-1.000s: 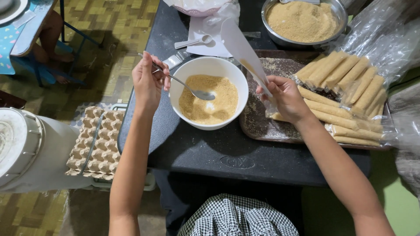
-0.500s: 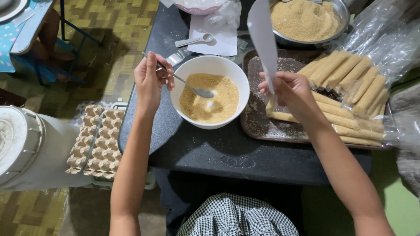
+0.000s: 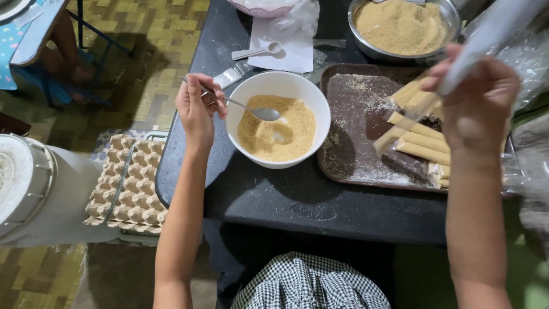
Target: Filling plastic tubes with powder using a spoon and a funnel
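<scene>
Seen from above, a person sits at a dark surface [image 3: 269,200] with both arms stretched forward. The left hand [image 3: 197,109] is closed in a pinch around the handle of a metal spoon [image 3: 246,106], whose bowl rests on tan crumbs inside a white bowl [image 3: 278,120] at the middle of the surface. This hand and spoon sit much as they did a second ago. The change is on the right: the right hand [image 3: 477,100], which a second ago lay low over the brown tray [image 3: 354,131], is now raised well above it, fingers closed around a long, narrow clear plastic sleeve [image 3: 486,40] that slants up towards the top right corner. The sleeve looks empty, though its far end runs out of view. That lift suggests the sleeve is being brought up and readied rather than laid down. Below the hand, pale wrapped sticks [image 3: 420,146] lie side by side on the crumb-dusted tray. Behind the tray stands a metal bowl [image 3: 400,26] of the same tan crumbs. A small white measuring spoon [image 3: 257,51] lies on a white sheet behind the white bowl. On the floor to the left sit cardboard egg trays [image 3: 128,191] and a white lidded bucket [image 3: 28,189].
</scene>
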